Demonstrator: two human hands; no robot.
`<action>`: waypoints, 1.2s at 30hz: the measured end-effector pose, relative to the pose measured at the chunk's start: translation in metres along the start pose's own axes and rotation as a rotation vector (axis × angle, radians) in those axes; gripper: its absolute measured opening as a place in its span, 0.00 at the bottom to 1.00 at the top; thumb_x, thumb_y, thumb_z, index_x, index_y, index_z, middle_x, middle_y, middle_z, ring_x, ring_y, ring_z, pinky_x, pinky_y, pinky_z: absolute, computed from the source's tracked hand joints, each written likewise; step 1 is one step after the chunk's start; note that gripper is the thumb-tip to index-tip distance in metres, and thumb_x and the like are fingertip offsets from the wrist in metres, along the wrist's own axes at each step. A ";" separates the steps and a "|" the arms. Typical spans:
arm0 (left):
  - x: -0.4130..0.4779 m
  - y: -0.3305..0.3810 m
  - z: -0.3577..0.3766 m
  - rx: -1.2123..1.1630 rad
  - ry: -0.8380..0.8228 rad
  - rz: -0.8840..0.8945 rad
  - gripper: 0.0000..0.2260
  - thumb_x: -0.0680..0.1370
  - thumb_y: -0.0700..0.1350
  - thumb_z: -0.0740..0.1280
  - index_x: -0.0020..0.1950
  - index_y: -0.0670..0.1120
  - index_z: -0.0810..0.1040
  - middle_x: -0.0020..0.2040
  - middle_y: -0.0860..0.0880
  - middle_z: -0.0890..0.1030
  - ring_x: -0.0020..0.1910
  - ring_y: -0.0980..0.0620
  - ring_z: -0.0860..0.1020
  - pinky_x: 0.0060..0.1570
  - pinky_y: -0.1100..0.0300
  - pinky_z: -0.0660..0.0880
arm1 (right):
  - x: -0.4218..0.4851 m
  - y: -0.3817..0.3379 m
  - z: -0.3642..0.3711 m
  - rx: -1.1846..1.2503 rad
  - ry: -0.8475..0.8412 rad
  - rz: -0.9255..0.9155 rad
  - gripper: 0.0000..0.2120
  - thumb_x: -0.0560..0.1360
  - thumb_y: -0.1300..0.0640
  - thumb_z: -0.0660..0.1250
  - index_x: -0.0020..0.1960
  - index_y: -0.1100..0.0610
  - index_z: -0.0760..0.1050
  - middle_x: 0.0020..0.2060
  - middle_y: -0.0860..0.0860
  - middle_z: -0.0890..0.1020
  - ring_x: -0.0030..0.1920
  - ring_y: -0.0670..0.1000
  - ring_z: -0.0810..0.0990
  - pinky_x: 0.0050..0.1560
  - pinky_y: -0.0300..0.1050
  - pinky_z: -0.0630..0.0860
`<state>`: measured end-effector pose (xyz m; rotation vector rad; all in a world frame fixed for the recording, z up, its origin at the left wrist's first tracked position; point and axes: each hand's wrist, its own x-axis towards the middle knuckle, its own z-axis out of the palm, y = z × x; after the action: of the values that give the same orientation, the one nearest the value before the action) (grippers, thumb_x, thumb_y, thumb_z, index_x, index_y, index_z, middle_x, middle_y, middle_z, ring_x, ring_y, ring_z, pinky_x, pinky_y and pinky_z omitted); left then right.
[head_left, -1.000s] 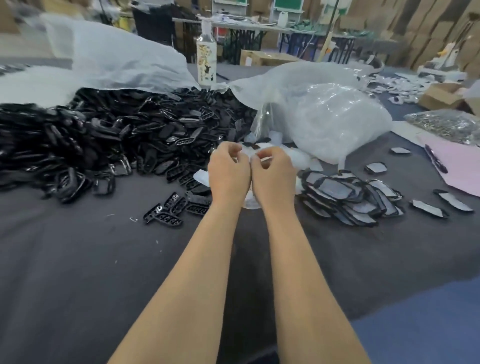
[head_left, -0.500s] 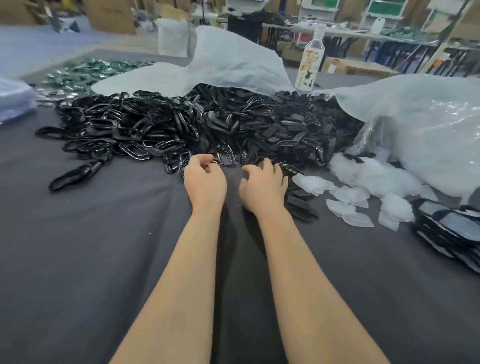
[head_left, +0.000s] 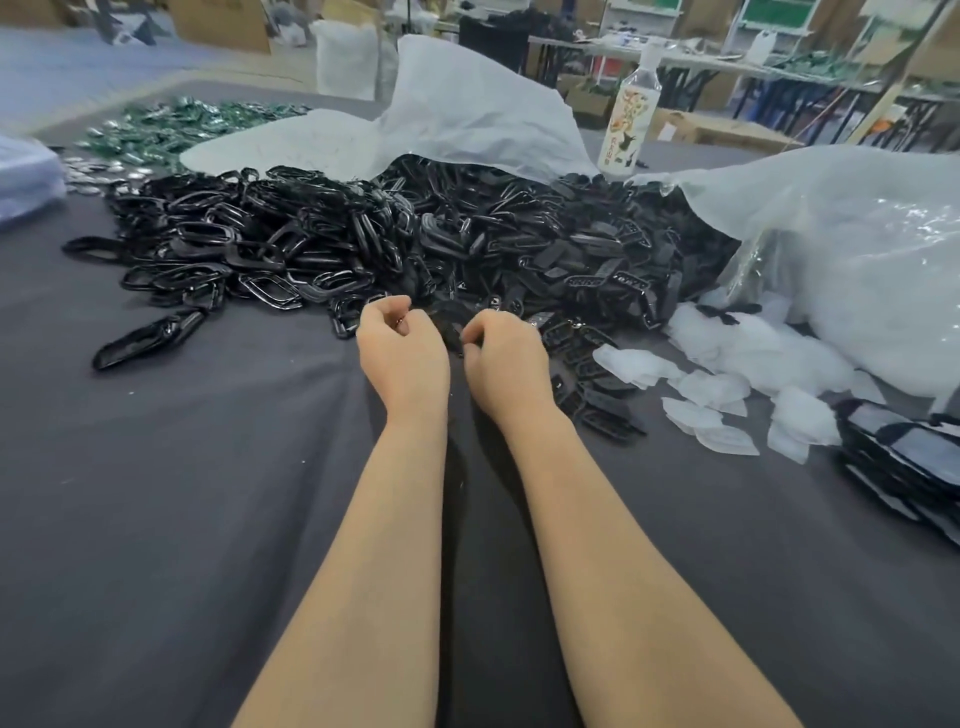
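Currently, work appears at an early stage: the heap of black parts just beyond both hands is large, and only 1 small stack of apparently finished pieces lies far right of the right hand. That hand, fingers curled, pinches a glossy curved black part between the 2 hands. The left hand is curled; its contents cannot be told. Parts: hard, shiny plastic loops and slotted bars.

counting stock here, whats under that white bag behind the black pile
Black plastic parts run under the front edge of the white bag, so the pile continues beneath it. How far it goes, and whatever else lies under the bag, is covered.
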<state>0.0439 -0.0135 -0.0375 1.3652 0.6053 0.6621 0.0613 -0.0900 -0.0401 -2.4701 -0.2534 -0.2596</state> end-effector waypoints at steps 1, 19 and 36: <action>-0.001 0.000 0.001 0.040 -0.027 0.025 0.08 0.77 0.37 0.60 0.53 0.47 0.74 0.47 0.52 0.76 0.39 0.60 0.72 0.42 0.70 0.70 | -0.001 0.003 -0.005 0.076 0.044 0.009 0.09 0.75 0.65 0.61 0.51 0.59 0.79 0.51 0.54 0.82 0.53 0.54 0.77 0.49 0.40 0.66; -0.024 0.001 0.009 0.197 -0.430 0.151 0.08 0.80 0.42 0.63 0.42 0.51 0.72 0.44 0.41 0.82 0.33 0.61 0.81 0.46 0.57 0.81 | -0.013 0.036 -0.041 0.561 0.332 0.086 0.06 0.76 0.66 0.65 0.50 0.57 0.75 0.43 0.47 0.80 0.46 0.44 0.78 0.50 0.31 0.72; -0.019 0.009 0.008 -0.319 -0.178 -0.165 0.05 0.82 0.36 0.57 0.56 0.43 0.69 0.42 0.50 0.79 0.34 0.60 0.83 0.35 0.69 0.76 | -0.009 0.045 -0.022 -0.334 -0.115 0.086 0.22 0.79 0.59 0.53 0.71 0.48 0.66 0.78 0.49 0.52 0.77 0.56 0.44 0.74 0.61 0.43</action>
<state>0.0361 -0.0318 -0.0279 1.0510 0.4418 0.4742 0.0604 -0.1397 -0.0512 -2.8234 -0.1613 -0.1305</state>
